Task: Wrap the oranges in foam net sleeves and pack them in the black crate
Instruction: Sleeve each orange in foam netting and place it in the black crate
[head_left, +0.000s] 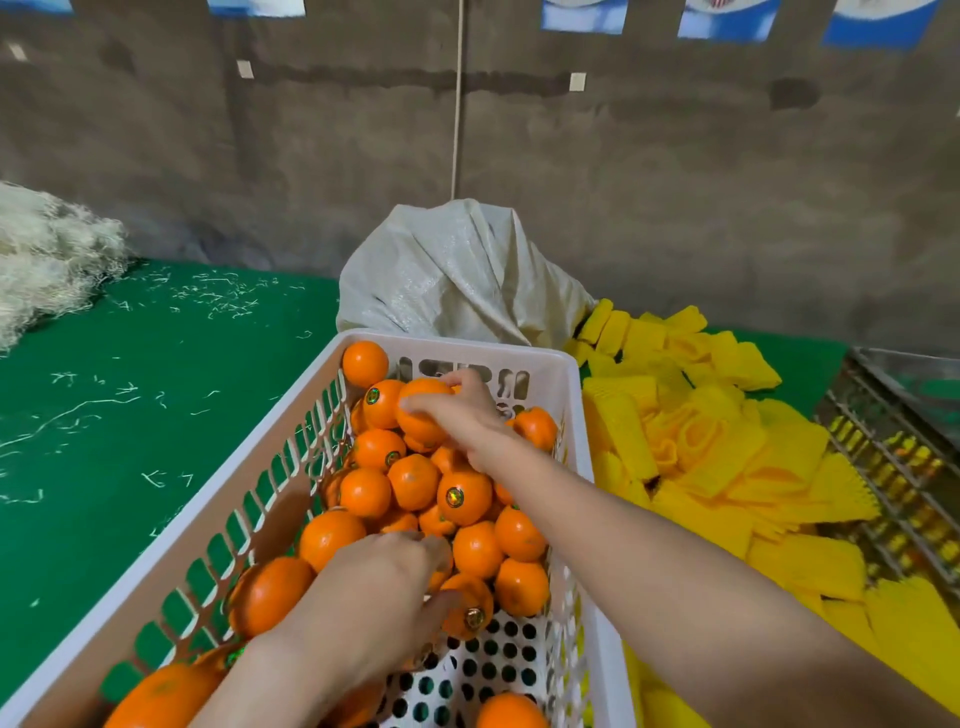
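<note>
Oranges (413, 480) are lying heaped in a white slotted basket (467, 348) whose long axis is running from near left to far right across the green counter (130, 415). They are round and glossy, several showing small shiny stickers facing up. The right hand (457, 410) is reaching to the far end, fingers closing over one orange (418, 415) on top of the pile. The left hand (384, 587) is resting palm down on fruit nearer, fingers curled onto an orange with a sticker (470, 605). Yellow foam net sleeves (701, 457) are lying piled just right of the basket.
</note>
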